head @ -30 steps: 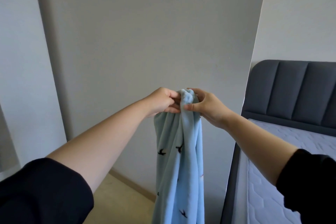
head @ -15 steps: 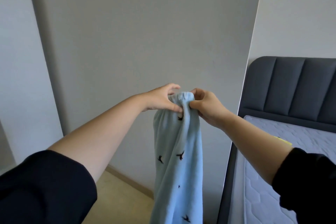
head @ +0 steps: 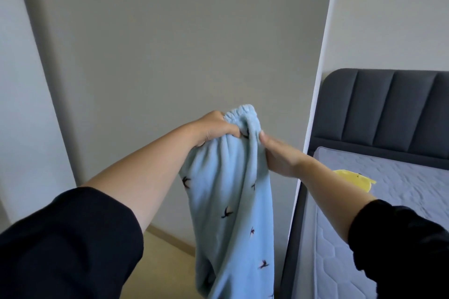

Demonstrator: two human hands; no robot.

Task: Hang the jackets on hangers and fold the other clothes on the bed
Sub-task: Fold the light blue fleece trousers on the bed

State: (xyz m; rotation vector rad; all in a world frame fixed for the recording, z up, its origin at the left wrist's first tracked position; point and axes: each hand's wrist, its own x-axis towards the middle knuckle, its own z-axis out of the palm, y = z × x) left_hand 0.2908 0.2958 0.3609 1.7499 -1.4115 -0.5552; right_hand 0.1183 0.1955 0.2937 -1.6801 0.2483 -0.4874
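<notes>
Two hands hold up the blue trousers (head: 230, 201) beside the bed (head: 401, 177): left hand (head: 213, 128) and right hand (head: 279, 156) both clutch the waistband (head: 243, 116).

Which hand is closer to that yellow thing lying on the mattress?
Right. The right hand grips the light blue garment on the side toward the mattress, closer to the yellow thing lying there. The left hand grips the garment's other side, farther from it.

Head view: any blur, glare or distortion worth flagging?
Head view: the right hand is motion-smeared, while the left hand and blue garment look sharper; the wide lens slants the wall edge; light is soft, no glare; the yellow item on the mattress is unidentifiable.
</notes>
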